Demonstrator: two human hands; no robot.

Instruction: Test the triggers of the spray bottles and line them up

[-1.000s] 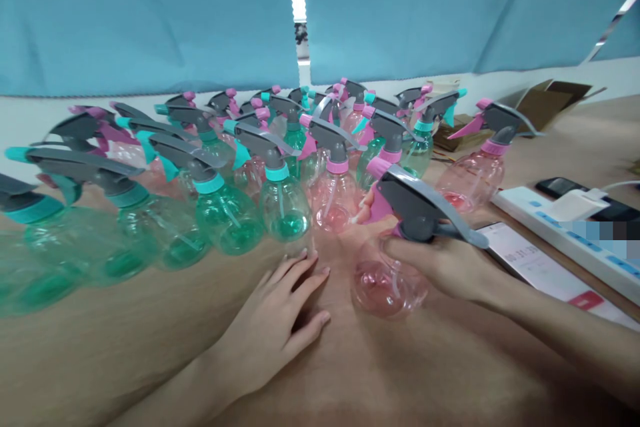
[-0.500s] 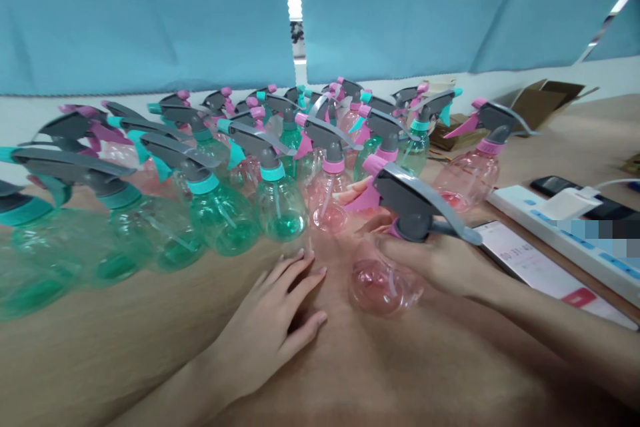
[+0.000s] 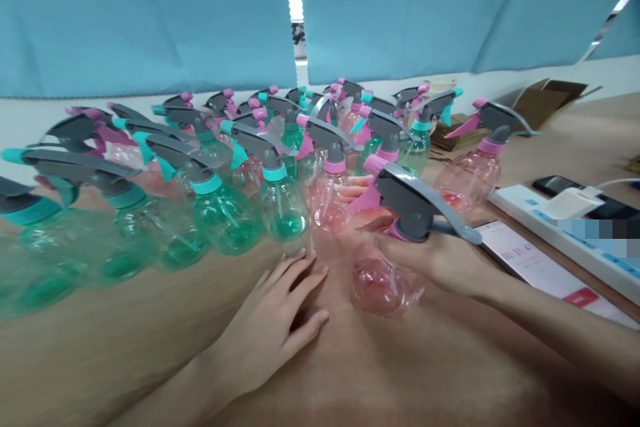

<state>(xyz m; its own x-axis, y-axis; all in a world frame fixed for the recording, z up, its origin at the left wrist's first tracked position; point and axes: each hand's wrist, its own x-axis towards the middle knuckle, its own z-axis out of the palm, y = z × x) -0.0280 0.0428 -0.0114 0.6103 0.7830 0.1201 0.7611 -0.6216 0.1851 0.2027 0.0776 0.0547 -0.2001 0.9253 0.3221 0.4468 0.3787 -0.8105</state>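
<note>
My right hand [image 3: 440, 257] grips a pink spray bottle [image 3: 387, 280] around its neck, just under the grey trigger head [image 3: 415, 203] with a pink nozzle. The bottle stands on the wooden table [image 3: 125, 340] in front of a crowd of spray bottles. My left hand [image 3: 273, 323] lies flat on the table with fingers spread, just left of that bottle and holding nothing. Closest to its fingertips is a green bottle [image 3: 281, 203] in the front row.
Several green and pink spray bottles [image 3: 210, 167] with grey trigger heads fill the table's far half. A lone pink bottle [image 3: 473, 163] stands to the right. A white power strip [image 3: 565, 230], a phone [image 3: 560, 187], a printed sheet [image 3: 535, 267] and a cardboard box [image 3: 540, 103] lie at the right.
My right hand has shifted the held pink bottle slightly left and away, toward the front row. My left hand has stayed flat on the table.
</note>
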